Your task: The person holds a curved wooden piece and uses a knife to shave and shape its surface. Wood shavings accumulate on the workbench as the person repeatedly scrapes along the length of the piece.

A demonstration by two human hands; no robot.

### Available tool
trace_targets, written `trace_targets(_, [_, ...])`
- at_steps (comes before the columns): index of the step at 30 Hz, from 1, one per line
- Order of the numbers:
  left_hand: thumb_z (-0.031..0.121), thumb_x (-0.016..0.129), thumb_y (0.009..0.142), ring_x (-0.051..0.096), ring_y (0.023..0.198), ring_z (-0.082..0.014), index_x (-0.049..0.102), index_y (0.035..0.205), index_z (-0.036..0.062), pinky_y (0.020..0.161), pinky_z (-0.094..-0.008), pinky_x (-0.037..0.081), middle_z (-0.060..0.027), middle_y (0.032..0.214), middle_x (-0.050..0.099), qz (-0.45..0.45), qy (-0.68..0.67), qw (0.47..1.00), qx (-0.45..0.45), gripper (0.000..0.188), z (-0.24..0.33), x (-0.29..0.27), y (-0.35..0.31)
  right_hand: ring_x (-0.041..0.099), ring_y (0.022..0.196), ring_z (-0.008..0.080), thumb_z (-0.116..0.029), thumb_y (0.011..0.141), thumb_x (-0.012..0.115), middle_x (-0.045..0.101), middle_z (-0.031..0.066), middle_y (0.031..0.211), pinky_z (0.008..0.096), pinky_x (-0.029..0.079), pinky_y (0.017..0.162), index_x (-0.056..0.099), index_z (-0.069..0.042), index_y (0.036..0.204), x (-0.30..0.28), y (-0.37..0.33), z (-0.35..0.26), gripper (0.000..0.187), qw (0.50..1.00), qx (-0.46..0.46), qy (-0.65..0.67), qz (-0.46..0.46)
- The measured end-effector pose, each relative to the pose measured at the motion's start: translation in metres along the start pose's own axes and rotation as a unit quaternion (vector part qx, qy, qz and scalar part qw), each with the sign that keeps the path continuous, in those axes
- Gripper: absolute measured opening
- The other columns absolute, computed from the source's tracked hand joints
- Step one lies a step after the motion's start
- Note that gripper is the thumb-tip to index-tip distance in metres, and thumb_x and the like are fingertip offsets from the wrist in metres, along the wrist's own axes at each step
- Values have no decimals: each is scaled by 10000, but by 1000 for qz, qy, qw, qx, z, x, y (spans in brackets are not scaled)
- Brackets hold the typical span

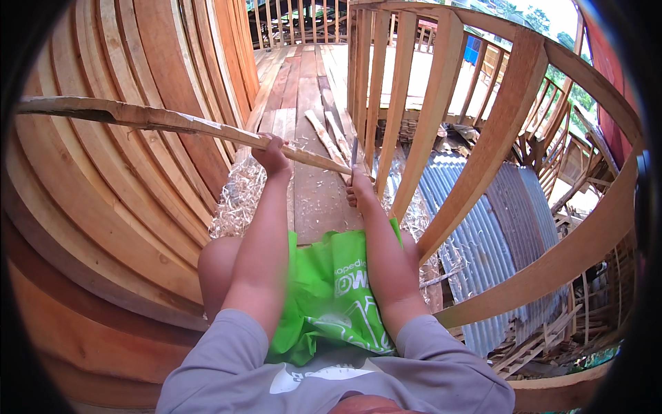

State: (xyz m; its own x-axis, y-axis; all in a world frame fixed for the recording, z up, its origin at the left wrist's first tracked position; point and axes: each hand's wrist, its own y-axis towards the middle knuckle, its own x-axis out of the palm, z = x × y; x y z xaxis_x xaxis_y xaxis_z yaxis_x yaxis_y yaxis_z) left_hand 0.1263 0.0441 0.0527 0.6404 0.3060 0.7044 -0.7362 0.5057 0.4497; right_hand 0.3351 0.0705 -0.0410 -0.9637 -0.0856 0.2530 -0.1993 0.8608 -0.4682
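A long, rough piece of wood slants from the far left down to the middle, its near end pale and whittled. My left hand is wrapped round it a short way from that end. In my right hand is a knife, its handle mostly hidden by my fingers. The narrow knife blade points up and away, right beside the pale end of the wood; whether it touches cannot be made out. A bright green cloth bag with white print covers my lap, below both hands.
Curly wood shavings lie heaped on the plank floor. Two partly barked sticks rest farther along it. A plank wall rises on the left. On the right stands a slatted wooden railing, with corrugated metal sheets lower down beyond it.
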Motion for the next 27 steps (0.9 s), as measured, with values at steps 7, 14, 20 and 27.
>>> trace_targets(7, [-77,574,686,574,644,-185,458,826,76,722,-364,530,-42,698,506,-137,-30,989,-55,238,12,-14,1,236,392,90,-565,968,416,317,-41,548,287,185,388,436,-149,765,-6,0,13,464,998,2,-2,63])
trace_targets(14, [-63,605,722,577,722,-184,425,863,84,799,-365,511,-46,778,502,-244,-2,966,-85,272,30,-20,3,219,387,98,-585,983,400,291,-51,522,304,167,387,419,-153,710,2,30,23,511,996,-12,-87,-7])
trace_targets(20, [-46,623,755,542,798,-176,388,925,108,873,-382,471,-50,824,479,-307,3,947,-96,328,30,-23,4,177,385,100,-589,992,371,266,-57,514,303,138,386,361,-166,645,-10,31,11,547,995,38,-88,20])
trace_targets(27, [-66,595,767,509,733,-154,378,918,131,786,-377,463,-41,807,461,-301,-43,951,-61,330,22,-22,3,148,388,86,-595,994,356,249,-63,509,296,111,387,324,-174,641,6,11,-3,550,994,76,-76,-25])
